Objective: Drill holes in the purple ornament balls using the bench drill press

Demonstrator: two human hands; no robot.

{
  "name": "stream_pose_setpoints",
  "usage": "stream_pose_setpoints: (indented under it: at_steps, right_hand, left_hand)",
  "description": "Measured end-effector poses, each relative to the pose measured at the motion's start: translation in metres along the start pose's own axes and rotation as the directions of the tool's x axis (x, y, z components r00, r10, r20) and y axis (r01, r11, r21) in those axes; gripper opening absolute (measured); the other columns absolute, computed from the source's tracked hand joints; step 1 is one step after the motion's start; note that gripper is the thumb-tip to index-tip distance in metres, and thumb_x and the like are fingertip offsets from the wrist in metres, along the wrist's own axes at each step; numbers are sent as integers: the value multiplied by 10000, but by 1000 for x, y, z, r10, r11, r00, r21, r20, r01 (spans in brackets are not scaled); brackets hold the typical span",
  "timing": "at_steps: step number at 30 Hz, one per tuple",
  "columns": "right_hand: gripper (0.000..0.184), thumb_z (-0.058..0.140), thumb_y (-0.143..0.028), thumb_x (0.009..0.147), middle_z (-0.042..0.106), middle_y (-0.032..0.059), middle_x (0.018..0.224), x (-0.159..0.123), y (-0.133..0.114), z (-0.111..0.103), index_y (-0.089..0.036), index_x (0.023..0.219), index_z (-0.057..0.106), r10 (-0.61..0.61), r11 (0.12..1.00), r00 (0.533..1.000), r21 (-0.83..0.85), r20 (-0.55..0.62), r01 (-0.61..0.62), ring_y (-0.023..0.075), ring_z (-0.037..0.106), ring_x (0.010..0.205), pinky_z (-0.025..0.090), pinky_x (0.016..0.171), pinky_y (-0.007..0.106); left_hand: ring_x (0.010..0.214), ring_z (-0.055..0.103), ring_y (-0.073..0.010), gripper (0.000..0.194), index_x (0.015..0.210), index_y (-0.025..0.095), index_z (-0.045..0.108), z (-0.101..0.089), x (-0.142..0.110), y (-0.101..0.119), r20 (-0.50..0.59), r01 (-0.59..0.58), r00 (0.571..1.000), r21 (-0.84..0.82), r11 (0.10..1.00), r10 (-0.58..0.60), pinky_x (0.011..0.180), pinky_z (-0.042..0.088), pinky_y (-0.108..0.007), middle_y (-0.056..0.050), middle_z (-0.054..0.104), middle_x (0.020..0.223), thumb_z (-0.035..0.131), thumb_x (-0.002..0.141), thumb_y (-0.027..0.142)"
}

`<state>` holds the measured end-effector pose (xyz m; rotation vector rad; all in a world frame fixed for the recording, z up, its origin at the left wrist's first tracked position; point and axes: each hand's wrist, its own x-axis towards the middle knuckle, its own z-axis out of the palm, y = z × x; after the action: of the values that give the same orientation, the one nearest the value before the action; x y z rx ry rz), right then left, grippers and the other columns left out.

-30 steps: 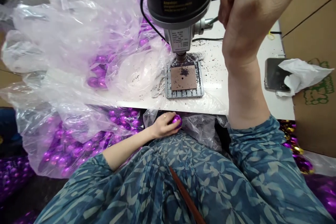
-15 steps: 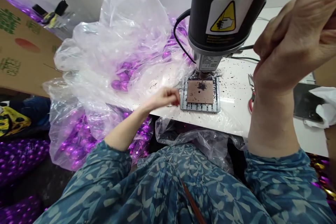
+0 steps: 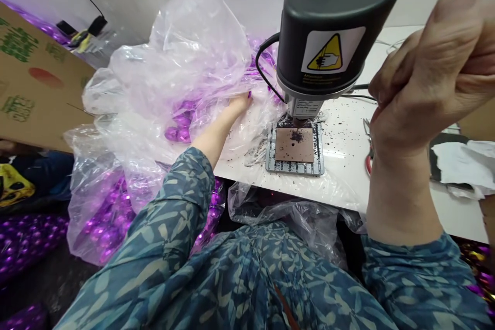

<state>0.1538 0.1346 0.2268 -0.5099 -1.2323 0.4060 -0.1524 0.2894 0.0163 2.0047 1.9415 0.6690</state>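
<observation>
My left hand (image 3: 240,103) reaches into the clear plastic bag (image 3: 201,26), beside shiny purple balls (image 3: 181,129). The plastic and the hand itself hide most of its fingers, so I cannot tell if they hold anything. My right hand (image 3: 429,72) is raised at the right, its fingers wrapped round the lever (image 3: 362,86) of a dark bench drill press (image 3: 336,15); the grip end is hidden inside the hand. Below the press head, a brown square board (image 3: 288,150) with a small dark hole lies on the slotted metal base (image 3: 273,166). Dark shavings are heaped on the board.
Red-handled cutters (image 3: 368,162) lie right of the base, partly behind my right forearm. White crumpled paper (image 3: 464,162) rests further right. A cardboard box (image 3: 42,77) stands at the left. Dark shavings are scattered over the white table (image 3: 247,171), and a black cable loops beside the press.
My left hand has moved from beside the metal base, up and away into the plastic bag. My right hand stays on the lever. The view has tilted slightly upward.
</observation>
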Motion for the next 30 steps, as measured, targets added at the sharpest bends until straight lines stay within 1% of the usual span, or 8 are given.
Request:
stream_pose_setpoints:
  at_steps: [3, 5, 9, 12, 17, 20, 24, 30]
  right_hand:
    - [808, 713, -709, 838, 312, -30, 448, 1, 3, -2, -131, 514, 251, -31, 999, 999, 21, 15, 31, -13, 325, 421, 191, 536, 264]
    - [800, 709, -703, 842, 296, -32, 447, 2, 5, -2, -130, 521, 251, -56, 998, 998, 34, 21, 55, -12, 317, 421, 195, 531, 264]
    - [796, 717, -712, 818, 270, -35, 436, 2, 5, 2, -131, 520, 264, -55, 998, 998, 35, 7, 55, -5, 322, 422, 203, 534, 265]
    - [787, 713, -716, 796, 278, -32, 436, 2, 2, 4, -139, 519, 255, -29, 999, 1000, 37, -11, 29, -4, 323, 428, 198, 551, 276]
    - [734, 680, -707, 761, 311, -38, 441, 0, -5, 4, -140, 533, 274, 32, 999, 999, 1, -6, -32, -28, 315, 442, 194, 582, 282]
    - [696, 666, -721, 730, 337, -53, 448, -1, -8, 3, -156, 564, 294, 64, 998, 998, -1, -1, -64, -31, 344, 435, 200, 573, 272]
    - [699, 647, -756, 707, 355, -63, 443, 0, -6, 1, -159, 570, 310, 64, 998, 998, -2, 3, -64, -43, 349, 435, 223, 573, 253]
    - [664, 654, -723, 765, 397, -87, 445, 0, 3, -3, -151, 585, 368, 5, 998, 1000, 61, 27, -6, -61, 351, 422, 291, 580, 210]
  left_hand:
    - [1325, 707, -373, 341, 1287, 125, 752, -4, -9, 9, -13, 99, 995, -183, 978, -103, 1244, 508, -521, -195, 800, 1301, 680, 963, 202]
    - [1205, 757, -313, 373, 1331, 152, 750, -10, -24, 19, 33, 130, 991, -423, 897, -128, 1143, 596, -480, -163, 811, 1278, 717, 975, 258]
    - [1154, 793, -253, 369, 1374, 218, 735, -29, -73, 41, 146, 199, 978, -854, 480, -147, 986, 706, -424, -135, 797, 1343, 689, 1040, 369]
    - [1286, 785, -273, 360, 1361, 200, 732, -44, -115, 61, 212, 245, 964, -943, 227, -160, 1032, 726, -425, -128, 781, 1394, 680, 1087, 428]
    - [1363, 771, -316, 388, 1357, 178, 690, -39, -162, 93, 333, 342, 931, -939, 41, -153, 1102, 719, -471, -145, 786, 1383, 696, 1107, 474]
    - [1270, 810, -332, 456, 1398, 187, 657, -24, -174, 105, 439, 442, 894, -897, 16, -88, 1002, 742, -471, -170, 797, 1330, 638, 1113, 543]
    - [1148, 827, -279, 440, 1336, 234, 675, -11, -181, 110, 431, 433, 901, -900, 59, -42, 817, 719, -358, -122, 809, 1224, 620, 1098, 599]
    - [723, 693, -116, 699, 1212, 227, 651, 7, -187, 104, 224, 221, 974, -910, 350, -34, 611, 564, -230, -36, 785, 1050, 1056, 725, 523]
